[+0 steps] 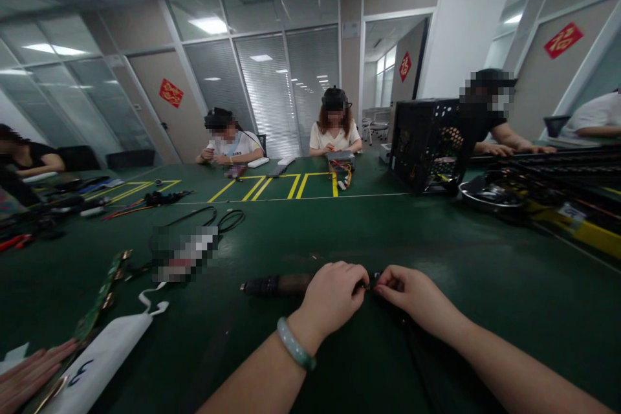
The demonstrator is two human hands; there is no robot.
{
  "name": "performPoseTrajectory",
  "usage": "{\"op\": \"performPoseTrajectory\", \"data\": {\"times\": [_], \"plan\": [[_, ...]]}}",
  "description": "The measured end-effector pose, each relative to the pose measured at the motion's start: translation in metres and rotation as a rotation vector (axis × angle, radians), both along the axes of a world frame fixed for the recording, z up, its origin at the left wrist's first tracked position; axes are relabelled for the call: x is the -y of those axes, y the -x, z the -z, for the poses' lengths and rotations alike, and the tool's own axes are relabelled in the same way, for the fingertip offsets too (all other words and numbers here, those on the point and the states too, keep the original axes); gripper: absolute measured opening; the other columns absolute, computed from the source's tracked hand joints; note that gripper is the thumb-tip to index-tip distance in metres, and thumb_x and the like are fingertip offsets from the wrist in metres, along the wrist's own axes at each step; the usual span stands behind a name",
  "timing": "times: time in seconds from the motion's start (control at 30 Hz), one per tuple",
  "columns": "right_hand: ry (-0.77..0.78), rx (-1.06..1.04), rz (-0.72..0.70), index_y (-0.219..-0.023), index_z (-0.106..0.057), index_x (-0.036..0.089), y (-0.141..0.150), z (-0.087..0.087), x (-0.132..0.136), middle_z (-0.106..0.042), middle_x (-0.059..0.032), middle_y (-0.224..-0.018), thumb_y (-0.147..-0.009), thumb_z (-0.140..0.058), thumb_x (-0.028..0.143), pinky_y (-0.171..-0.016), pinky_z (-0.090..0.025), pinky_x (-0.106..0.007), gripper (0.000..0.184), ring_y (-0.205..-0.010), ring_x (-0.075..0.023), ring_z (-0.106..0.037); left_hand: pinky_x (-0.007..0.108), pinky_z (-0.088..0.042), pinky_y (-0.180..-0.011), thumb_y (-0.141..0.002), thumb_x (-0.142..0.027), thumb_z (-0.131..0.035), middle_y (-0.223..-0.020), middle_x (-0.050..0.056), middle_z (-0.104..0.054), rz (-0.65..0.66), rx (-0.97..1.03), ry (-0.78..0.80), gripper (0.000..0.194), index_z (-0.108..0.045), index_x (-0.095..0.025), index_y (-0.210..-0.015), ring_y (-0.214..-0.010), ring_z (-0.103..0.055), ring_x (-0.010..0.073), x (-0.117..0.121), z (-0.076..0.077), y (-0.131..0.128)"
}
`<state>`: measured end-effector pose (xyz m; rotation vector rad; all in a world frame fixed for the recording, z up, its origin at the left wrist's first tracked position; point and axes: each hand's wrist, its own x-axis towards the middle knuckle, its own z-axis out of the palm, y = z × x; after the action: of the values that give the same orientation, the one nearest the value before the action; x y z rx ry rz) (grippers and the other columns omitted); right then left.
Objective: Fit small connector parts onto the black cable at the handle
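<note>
The left hand (337,291) is closed narrow, its fingertips pinching at a small dark part (369,285), too small for me to name. The right hand (412,297) meets it there, also in a narrow pinch. Both work at the right end of the cylindrical tool (279,285), which lies sideways on the worktop (310,239), the left hand partly covering it. In my judgement, it is better to keep both pinches in line with the tool and to press gently, without bending. The dark cable (412,344), running nearward from the tool's right end, should have some slack.

Beyond the tool, the green surface shows broadly until the yellow lines (334,187), so moving forward seems easiest. Left of the tool, a circuit board (104,301), a long white object (107,362) and another person's hand (39,365) make the room tighter. Far beyond it, rightward, stands a black computer case (427,145).
</note>
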<state>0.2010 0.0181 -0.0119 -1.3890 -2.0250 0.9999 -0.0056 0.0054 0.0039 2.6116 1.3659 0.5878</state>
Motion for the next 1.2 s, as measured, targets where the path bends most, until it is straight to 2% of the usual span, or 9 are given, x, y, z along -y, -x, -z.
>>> {"op": "performPoseTrajectory", "data": {"times": [0.17, 0.33, 0.5, 0.77, 0.93, 1.2], "plan": [[0.002, -0.009, -0.009, -0.087, -0.066, 0.02, 0.0, 0.0007, -0.0005, -0.069, -0.0001, -0.081, -0.086, -0.06, 0.034, -0.059, -0.043, -0.022, 0.015, -0.071, -0.0157, -0.063, 0.034, -0.043, -0.082, -0.087, -0.02, -0.057, -0.096, -0.001, -0.062, -0.02, -0.009, 0.002, 0.013, -0.057, -0.024, -0.1, -0.091, -0.057, 0.0185, 0.002, -0.0017, -0.0002], [0.005, 0.002, 0.002, -0.087, -0.066, 0.021, -0.0002, 0.0011, -0.0005, -0.069, -0.0005, -0.082, -0.086, -0.059, 0.035, -0.06, -0.044, -0.023, 0.016, -0.072, -0.0162, -0.062, 0.035, -0.045, -0.08, -0.085, -0.027, -0.064, -0.095, -0.001, -0.062, -0.064, -0.015, 0.018, 0.017, -0.056, -0.024, -0.1, -0.091, -0.057, 0.0197, 0.0035, -0.0028, -0.0011], [0.023, -0.008, -0.01, -0.089, -0.066, 0.021, -0.001, 0.0027, -0.0009, -0.069, 0.0, -0.083, -0.087, -0.059, 0.035, -0.061, -0.044, -0.023, 0.015, -0.073, -0.0161, -0.063, 0.033, -0.043, -0.084, -0.086, -0.02, -0.059, -0.096, -0.001, -0.063, -0.024, -0.018, -0.005, 0.011, -0.057, -0.024, -0.097, -0.092, -0.057, 0.0183, 0.0022, -0.0019, -0.0011], [-0.004, 0.009, 0.029, -0.087, -0.065, 0.02, 0.0013, 0.0011, 0.0, -0.068, -0.0008, -0.081, -0.087, -0.058, 0.035, -0.059, -0.043, -0.022, 0.017, -0.071, -0.0158, -0.062, 0.036, -0.044, -0.088, -0.084, -0.02, -0.062, -0.103, 0.0, -0.063, -0.05, 0.036, 0.005, 0.018, -0.057, -0.023, -0.101, -0.095, -0.058, 0.0198, 0.0004, 0.003, -0.0006], [-0.019, 0.014, 0.035, -0.087, -0.065, 0.02, 0.0007, 0.001, 0.0005, -0.069, -0.0008, -0.082, -0.087, -0.058, 0.035, -0.06, -0.043, -0.023, 0.016, -0.071, -0.0159, -0.062, 0.037, -0.043, -0.091, -0.085, -0.021, -0.06, -0.108, 0.001, -0.063, -0.046, 0.026, 0.011, 0.012, -0.058, -0.022, -0.097, -0.098, -0.058, 0.0198, 0.0017, 0.001, -0.0006], [0.002, -0.01, 0.026, -0.087, -0.064, 0.021, 0.0004, -0.0014, 0.0023, -0.068, -0.0006, -0.082, -0.087, -0.057, 0.034, -0.06, -0.044, -0.023, 0.015, -0.072, -0.0164, -0.062, 0.036, -0.043, -0.092, -0.087, -0.018, -0.056, -0.11, 0.0, -0.063, -0.002, 0.006, -0.004, 0.014, -0.059, -0.024, -0.099, -0.1, -0.058, 0.0185, 0.0034, -0.003, -0.0009]]}}
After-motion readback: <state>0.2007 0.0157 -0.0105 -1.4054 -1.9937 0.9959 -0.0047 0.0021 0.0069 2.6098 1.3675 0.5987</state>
